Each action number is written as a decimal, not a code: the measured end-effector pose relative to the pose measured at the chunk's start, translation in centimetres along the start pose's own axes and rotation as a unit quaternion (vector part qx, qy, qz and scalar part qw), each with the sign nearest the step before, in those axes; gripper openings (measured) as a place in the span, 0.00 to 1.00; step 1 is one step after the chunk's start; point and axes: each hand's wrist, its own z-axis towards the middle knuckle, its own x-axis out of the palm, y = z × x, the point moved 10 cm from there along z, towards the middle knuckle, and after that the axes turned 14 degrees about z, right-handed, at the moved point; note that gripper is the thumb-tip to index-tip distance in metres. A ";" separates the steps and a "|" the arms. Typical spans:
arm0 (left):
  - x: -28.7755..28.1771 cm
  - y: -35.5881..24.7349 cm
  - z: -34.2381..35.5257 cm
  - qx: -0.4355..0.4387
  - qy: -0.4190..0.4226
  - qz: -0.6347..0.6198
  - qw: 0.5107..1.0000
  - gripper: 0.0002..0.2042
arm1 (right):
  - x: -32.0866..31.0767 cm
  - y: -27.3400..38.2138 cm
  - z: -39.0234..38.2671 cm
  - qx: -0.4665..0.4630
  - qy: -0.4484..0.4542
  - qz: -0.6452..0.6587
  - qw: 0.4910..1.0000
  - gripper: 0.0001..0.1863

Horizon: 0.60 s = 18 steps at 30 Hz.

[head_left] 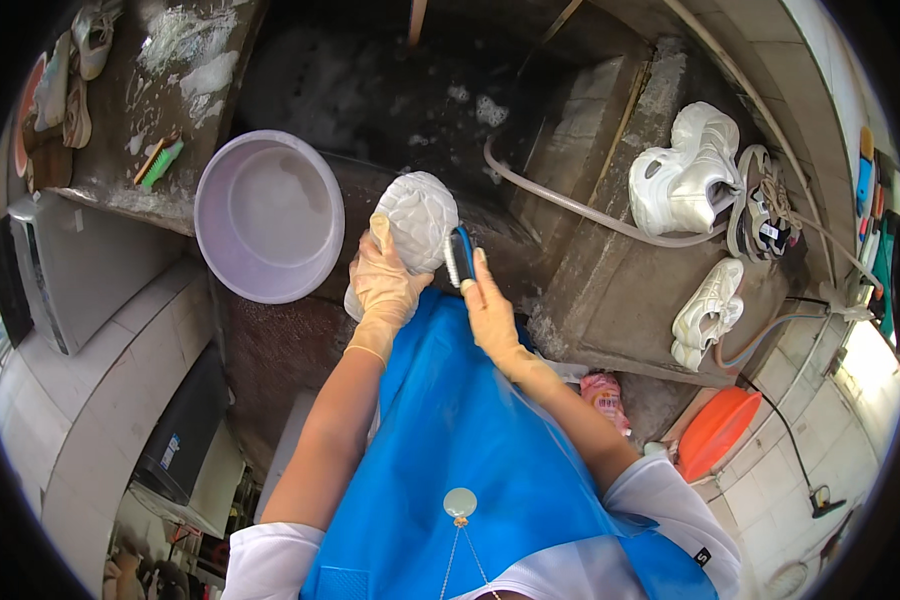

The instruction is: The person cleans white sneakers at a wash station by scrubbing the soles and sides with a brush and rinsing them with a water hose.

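A white shoe [417, 215] is tipped over, its thick sole facing up, above the dark wet sink edge. Wrapped around its middle is my left hand [382, 278], in a pale yellow rubber glove. My right hand [489, 305], gloved alike, grips a blue and black scrub brush [461, 256]. The brush's white bristles face the shoe's right side; whether they touch it I cannot tell. Left of the shoe stands a pale lilac basin [206, 215] with cloudy water in it.
A green brush [162, 163] lies on the left ledge, near more shoes [92, 45]. On the right ledge are white sneakers [685, 180] and a dark sandal-like shoe [760, 205]. A hose [590, 213] crosses the sink; an orange-red basin [718, 432] leans lower right.
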 end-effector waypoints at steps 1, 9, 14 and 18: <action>0.1 -0.1 0.2 0.001 0.005 0.002 1.000 0.58 | 0.6 2.2 0.9 -0.074 0.000 0.004 0.997 0.29; 0.2 -0.1 0.2 -0.016 0.009 -0.003 1.000 0.58 | 0.8 1.5 0.6 -0.172 -0.038 -0.036 0.984 0.28; 0.3 -0.1 0.4 0.002 -0.036 0.003 0.999 0.60 | 0.4 -0.1 5.1 -0.043 -0.050 0.047 0.997 0.28; 0.7 0.3 0.3 -0.001 -0.036 0.002 0.999 0.62 | 1.3 -2.4 1.6 -0.084 -0.059 0.083 0.991 0.30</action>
